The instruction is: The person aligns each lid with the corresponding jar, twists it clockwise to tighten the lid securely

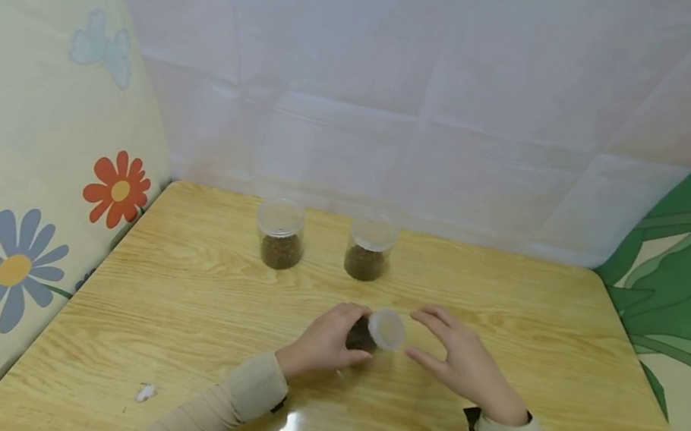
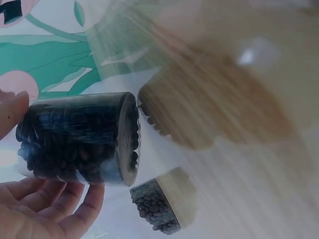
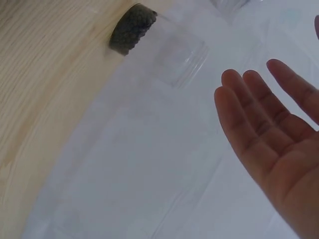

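My left hand (image 1: 330, 340) grips a clear lidded jar (image 1: 364, 334) partly filled with dark beans, thumb on one side and fingers on the other. In the head view the jar leans to the right, its whitish lid (image 1: 388, 329) facing my right hand. The left wrist view shows the beans (image 2: 70, 142) through the jar's wall, and its base close to the shiny tabletop. My right hand (image 1: 466, 360) holds nothing; its fingers extend toward the lid with a gap between. Its palm (image 3: 289, 164) shows in the right wrist view.
Two more clear lidded jars, a left one (image 1: 280, 246) and a right one (image 1: 367, 259), stand upright near the back of the wooden table (image 1: 179, 294), each partly filled with brown contents. Behind hangs a white cloth (image 1: 339, 91). A small white mark (image 1: 146, 392) lies at front left.
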Action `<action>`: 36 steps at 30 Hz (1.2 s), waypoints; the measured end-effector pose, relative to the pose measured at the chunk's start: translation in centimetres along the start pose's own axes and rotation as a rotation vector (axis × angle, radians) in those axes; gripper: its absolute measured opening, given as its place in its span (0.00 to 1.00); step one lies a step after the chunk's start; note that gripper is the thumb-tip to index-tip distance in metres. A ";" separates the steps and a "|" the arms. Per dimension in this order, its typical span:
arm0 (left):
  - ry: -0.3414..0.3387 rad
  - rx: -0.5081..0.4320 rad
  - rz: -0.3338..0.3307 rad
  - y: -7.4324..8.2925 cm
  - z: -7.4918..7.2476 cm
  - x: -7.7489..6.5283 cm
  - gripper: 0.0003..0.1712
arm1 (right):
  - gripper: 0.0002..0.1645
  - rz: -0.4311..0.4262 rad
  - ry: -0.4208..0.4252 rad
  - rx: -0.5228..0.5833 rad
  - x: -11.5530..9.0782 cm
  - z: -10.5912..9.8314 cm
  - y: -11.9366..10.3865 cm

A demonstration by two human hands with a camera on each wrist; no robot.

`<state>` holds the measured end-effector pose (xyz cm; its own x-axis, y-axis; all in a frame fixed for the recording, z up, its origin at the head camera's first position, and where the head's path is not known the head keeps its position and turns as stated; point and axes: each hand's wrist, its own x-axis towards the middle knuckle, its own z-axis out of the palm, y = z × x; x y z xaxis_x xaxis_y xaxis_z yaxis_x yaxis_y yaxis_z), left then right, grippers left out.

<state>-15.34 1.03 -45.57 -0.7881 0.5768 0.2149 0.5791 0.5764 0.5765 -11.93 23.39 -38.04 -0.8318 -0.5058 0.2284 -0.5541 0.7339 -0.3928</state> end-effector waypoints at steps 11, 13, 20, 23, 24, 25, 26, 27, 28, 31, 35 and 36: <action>-0.010 -0.233 -0.042 -0.4 0.2 0.2 0.34 | 0.26 0.065 0.053 -0.010 -2.4 -0.4 1.0; -0.015 -0.271 -0.062 -0.4 0.3 0.3 0.34 | 0.26 0.071 0.065 -0.004 -2.8 -0.5 1.1; -0.032 -0.348 -0.106 -0.5 1.0 1.1 0.35 | 0.26 0.112 0.071 0.011 -3.8 -0.6 1.5; -0.037 -0.365 -0.117 -0.4 1.2 1.4 0.36 | 0.26 0.132 0.068 0.017 -4.0 -0.7 1.6; -0.037 -0.367 -0.118 -0.4 1.3 1.5 0.36 | 0.26 0.136 0.068 0.018 -4.1 -0.7 1.6; -0.035 -0.369 -0.117 -0.3 1.4 1.7 0.36 | 0.26 0.141 0.071 0.016 -4.2 -0.7 1.7; -0.036 -0.371 -0.118 -0.3 1.5 1.8 0.36 | 0.26 0.142 0.074 0.014 -4.2 -0.6 1.7; -0.036 -0.368 -0.117 -0.2 1.6 1.9 0.36 | 0.26 0.144 0.076 0.014 -4.3 -0.6 1.8; -0.037 -0.365 -0.116 -0.1 1.7 2.1 0.36 | 0.25 0.143 0.080 0.014 -4.4 -0.6 1.8; -0.037 -0.359 -0.110 0.1 1.9 2.6 0.36 | 0.25 0.151 0.091 0.014 -4.6 -0.5 1.9; -0.033 -0.344 -0.101 0.4 2.4 3.4 0.36 | 0.25 0.183 0.089 0.021 -4.9 -0.7 1.8; -0.030 -0.337 -0.100 0.5 2.5 3.6 0.36 | 0.25 0.193 0.085 0.022 -5.0 -0.8 1.8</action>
<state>-17.38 4.86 -46.48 -0.8282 0.5466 0.1236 0.3938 0.4106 0.8224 -8.74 27.61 -39.19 -0.9225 -0.3162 0.2216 -0.3846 0.8027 -0.4558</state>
